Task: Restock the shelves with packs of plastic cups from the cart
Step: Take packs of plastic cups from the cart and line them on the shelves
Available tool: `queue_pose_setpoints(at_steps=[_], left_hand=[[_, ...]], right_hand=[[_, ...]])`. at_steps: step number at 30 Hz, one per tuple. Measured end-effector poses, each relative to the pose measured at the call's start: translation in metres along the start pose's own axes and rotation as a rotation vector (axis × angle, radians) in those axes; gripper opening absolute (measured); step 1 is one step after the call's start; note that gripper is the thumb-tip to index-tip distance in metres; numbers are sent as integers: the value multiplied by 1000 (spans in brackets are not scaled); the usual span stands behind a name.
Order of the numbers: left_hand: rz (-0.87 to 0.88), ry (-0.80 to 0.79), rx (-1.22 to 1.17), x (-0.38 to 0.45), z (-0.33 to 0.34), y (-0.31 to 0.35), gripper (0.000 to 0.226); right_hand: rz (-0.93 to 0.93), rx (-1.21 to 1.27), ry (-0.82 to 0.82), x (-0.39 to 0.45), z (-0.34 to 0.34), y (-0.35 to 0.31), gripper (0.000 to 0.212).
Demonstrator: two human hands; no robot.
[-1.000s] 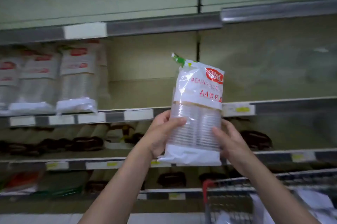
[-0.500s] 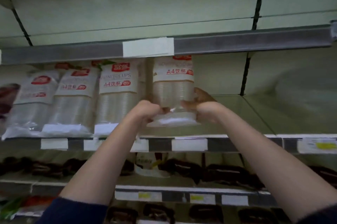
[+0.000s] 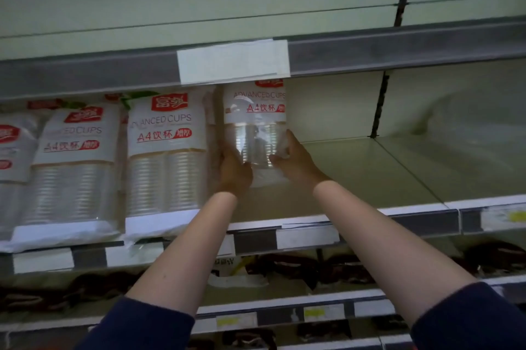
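Observation:
A clear pack of plastic cups (image 3: 254, 121) with a white label and red lettering stands upright deep on the shelf (image 3: 355, 178), just right of the stocked row. My left hand (image 3: 234, 171) grips its lower left side and my right hand (image 3: 296, 160) grips its lower right side. Its base is partly hidden behind my hands. Beside it on the left stand a pack at the shelf front (image 3: 166, 159) and another pack (image 3: 75, 167) further left. The cart is out of view.
The shelf right of the held pack is bare, split by a black upright (image 3: 380, 104). An upper shelf rail with a white label (image 3: 233, 60) hangs just above the packs. Lower shelves hold dark packaged goods (image 3: 299, 267) behind price strips.
My hands have pushed the pack further back and slightly right into the shelf. The view has moved closer to the shelf.

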State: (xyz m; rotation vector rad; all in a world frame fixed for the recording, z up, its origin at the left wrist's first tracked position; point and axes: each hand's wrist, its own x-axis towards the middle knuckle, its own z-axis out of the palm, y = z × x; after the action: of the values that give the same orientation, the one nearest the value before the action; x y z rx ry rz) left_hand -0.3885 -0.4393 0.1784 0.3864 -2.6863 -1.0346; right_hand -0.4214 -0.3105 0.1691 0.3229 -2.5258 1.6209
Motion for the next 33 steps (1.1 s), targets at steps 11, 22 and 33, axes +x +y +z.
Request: queue_pose_setpoints(at_steps=[11,22,33], left_hand=[[17,17,63,-51,1,45,88],[309,-69,-238,-306,156,144,73],[372,-896,-8,-461,328,214,65]], right_hand=[[188,-29,-79,-68,-78,-11,87],[334,377,271,-260,-232,113,46],[764,96,871,-469,-406,250,36]])
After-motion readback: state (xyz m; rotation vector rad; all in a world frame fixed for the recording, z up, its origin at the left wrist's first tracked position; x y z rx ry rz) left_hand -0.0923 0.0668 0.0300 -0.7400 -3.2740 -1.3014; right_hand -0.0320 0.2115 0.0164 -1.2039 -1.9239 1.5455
